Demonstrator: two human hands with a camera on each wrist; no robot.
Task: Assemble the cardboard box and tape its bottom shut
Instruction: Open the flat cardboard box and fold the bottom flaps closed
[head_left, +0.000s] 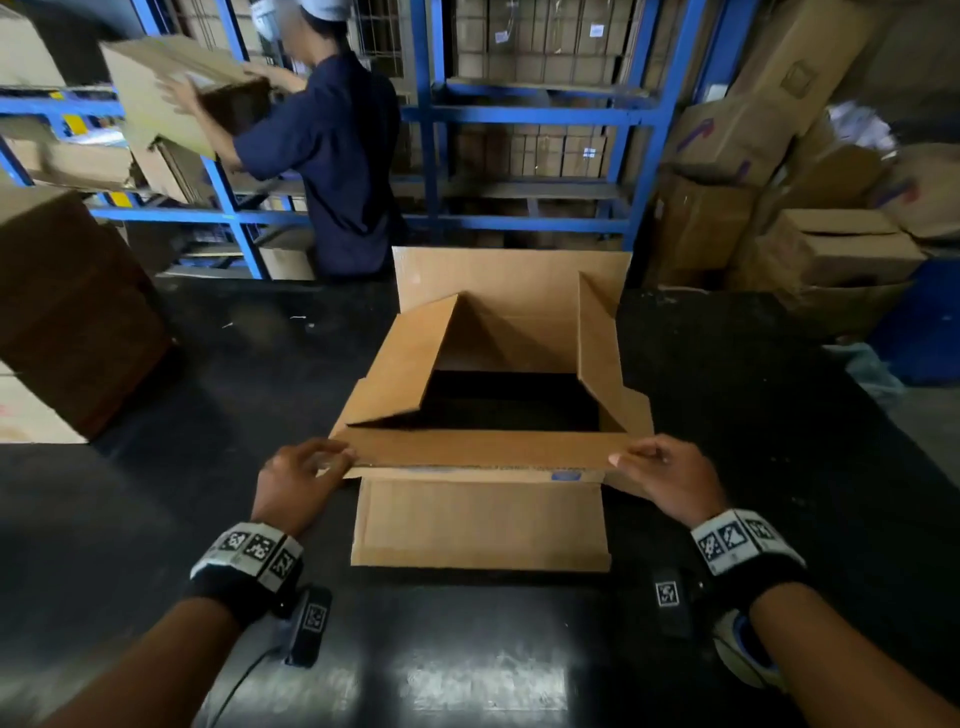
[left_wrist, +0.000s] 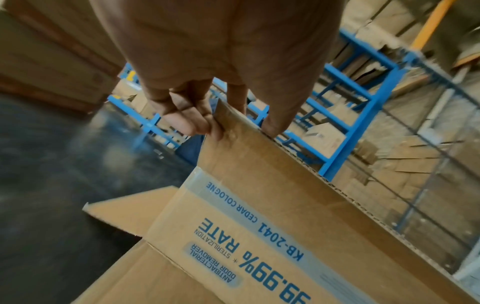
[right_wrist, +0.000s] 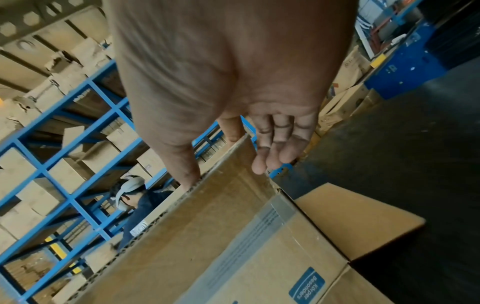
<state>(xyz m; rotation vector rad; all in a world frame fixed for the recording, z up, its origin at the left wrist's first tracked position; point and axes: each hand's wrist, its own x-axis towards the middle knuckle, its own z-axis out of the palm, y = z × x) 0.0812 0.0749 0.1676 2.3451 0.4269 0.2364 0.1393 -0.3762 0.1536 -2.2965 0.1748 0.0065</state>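
A brown cardboard box (head_left: 485, 514) with blue print stands on the dark table (head_left: 156, 519), its upper end open and its flaps loose. The two side flaps (head_left: 400, 364) tilt inward over the dark opening; the far flap (head_left: 498, 275) stands up. My left hand (head_left: 306, 475) pinches the left end of the near long flap (head_left: 483, 449), thumb on one face and fingers on the other, as the left wrist view shows on the flap (left_wrist: 259, 164). My right hand (head_left: 660, 467) grips the same flap's right end (right_wrist: 221, 195). No tape is in view.
Another person (head_left: 332, 150) in dark blue stands beyond the table and handles a carton (head_left: 171, 88) at the blue racks (head_left: 431, 130). Stacked cartons (head_left: 810, 197) fill the right side, and a large brown box (head_left: 67, 312) sits at the table's left.
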